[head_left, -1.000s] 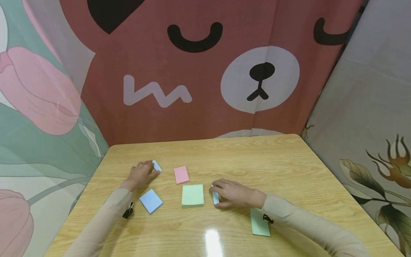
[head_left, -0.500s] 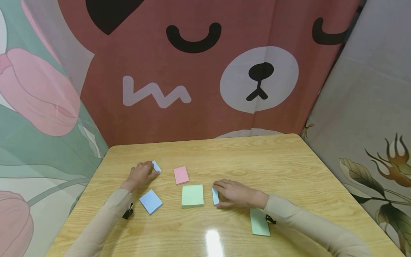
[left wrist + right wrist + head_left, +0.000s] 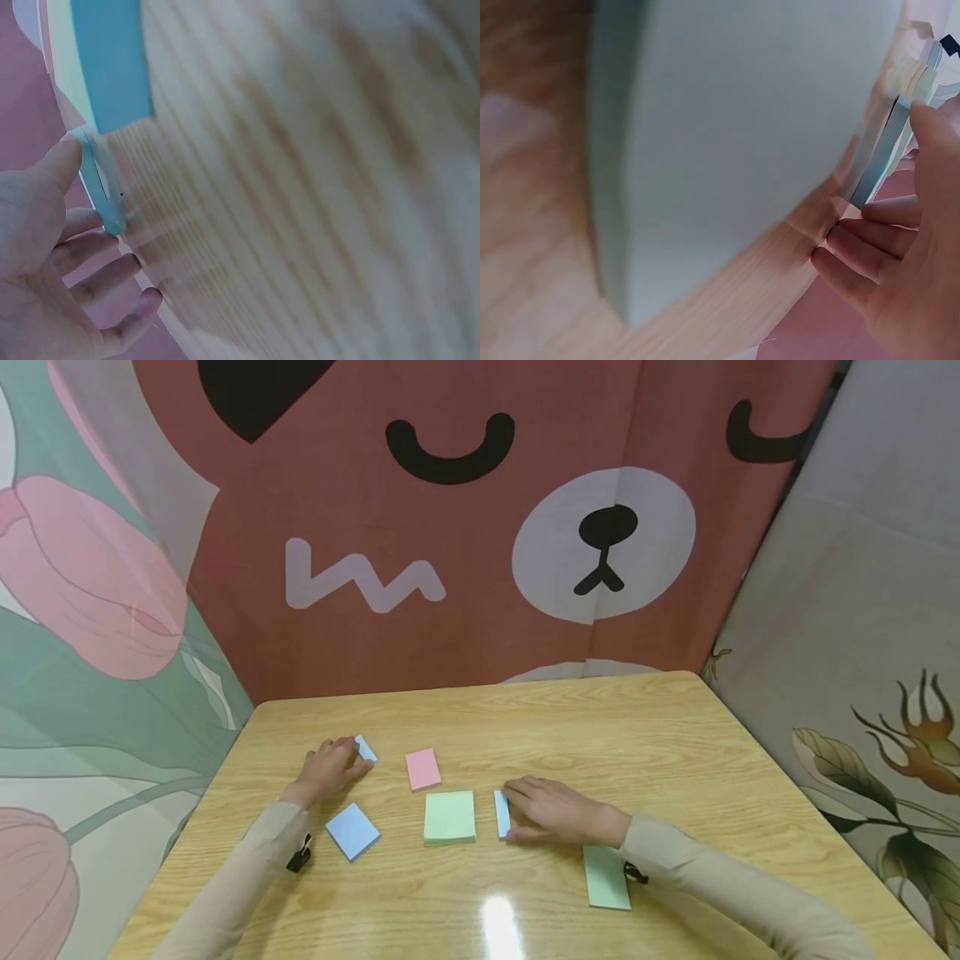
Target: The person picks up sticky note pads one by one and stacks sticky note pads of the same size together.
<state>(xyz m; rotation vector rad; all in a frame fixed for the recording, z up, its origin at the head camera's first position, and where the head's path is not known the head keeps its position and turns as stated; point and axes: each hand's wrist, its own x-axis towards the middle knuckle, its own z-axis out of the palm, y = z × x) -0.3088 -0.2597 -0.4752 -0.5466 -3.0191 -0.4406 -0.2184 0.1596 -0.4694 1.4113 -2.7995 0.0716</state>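
In the head view, my left hand (image 3: pixel 327 771) pinches a small blue sticky note pad (image 3: pixel 365 749) lying at the far left of the table. The left wrist view has the thumb on one end of that pad (image 3: pixel 97 180) and the index finger at the other. Right of the square green sticky note pad (image 3: pixel 449 817), my right hand (image 3: pixel 555 812) holds a narrow light blue sticky note pad (image 3: pixel 502 814) between thumb and fingers. Part of it is hidden under the hand. In the right wrist view this pad (image 3: pixel 885 150) lies on the table.
A pink pad (image 3: pixel 423 769) lies behind the square green one. Nearer the left forearm is a blue square pad (image 3: pixel 352 832), turned at an angle. Another green pad (image 3: pixel 606 878) sits partly beneath the right wrist. Patterned cloth (image 3: pixel 480 643) hangs behind the wooden table (image 3: pixel 420 902).
My right fingers have shifted slightly to the right, uncovering more of the narrow light blue pad's far end. The left hand stays still on its pad.
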